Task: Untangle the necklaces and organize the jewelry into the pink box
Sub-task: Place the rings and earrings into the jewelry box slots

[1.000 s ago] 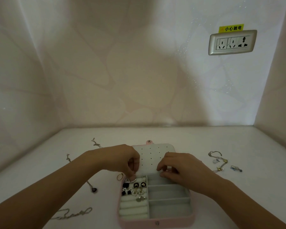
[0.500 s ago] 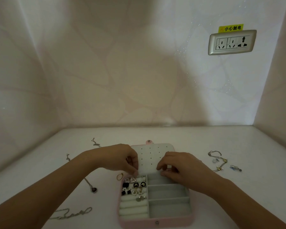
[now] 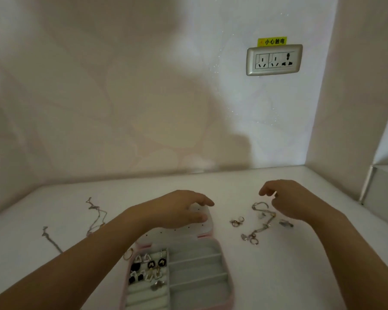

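Two bare hands work over a white desk (image 3: 300, 265) in the head view. The left grip (image 3: 179, 209) rests on the white perforated lid panel (image 3: 202, 228) of the pink box (image 3: 231, 294). Its fingers are stretched out, nearly straight, with the thumb pressed flat on the panel, and it holds nothing. The right grip (image 3: 293, 202) hovers at the box's 2 o'clock, just above a tangled chain (image 3: 263, 220), with fingers loosely curled. I cannot tell whether something small sits between its fingertips.

The box lies open at 6 o'clock in the frame. Earrings (image 3: 148, 269) fill its upper left compartment, and a gold hoop (image 3: 128, 253) lies just beside its wall at 9 o'clock. A few rings (image 3: 236, 221) sit between lid and chain. Two thin necklaces (image 3: 96, 215) lie well apart from the box at 10 o'clock.

Half a second ago both grips pinched at the panel's near edge. Since then the right one has left the lid and swung over to the chain, uncovering the rings, while the left has flattened onto the panel.
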